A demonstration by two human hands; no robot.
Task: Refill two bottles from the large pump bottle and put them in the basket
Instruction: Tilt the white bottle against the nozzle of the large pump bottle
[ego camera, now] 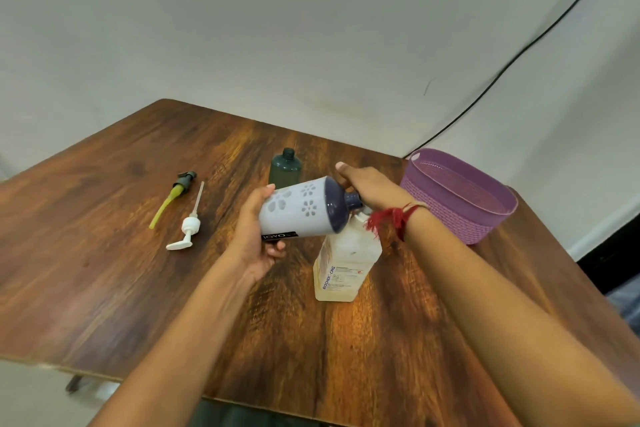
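Now my left hand [254,239] curls round the base of the pale flower-cut bottle [298,210], tipped on its side, its dark neck at the mouth of the large translucent bottle [346,260] standing just right. My right hand [372,185] covers that meeting point; what it grips I cannot tell. Behind stands a dark green bottle [285,170]. The woven purple basket [450,215] sits farther right, and a white pump [187,229] and a dark pump [176,191] lie left, on a glossy wood-grain table [138,288] against a plain wall.
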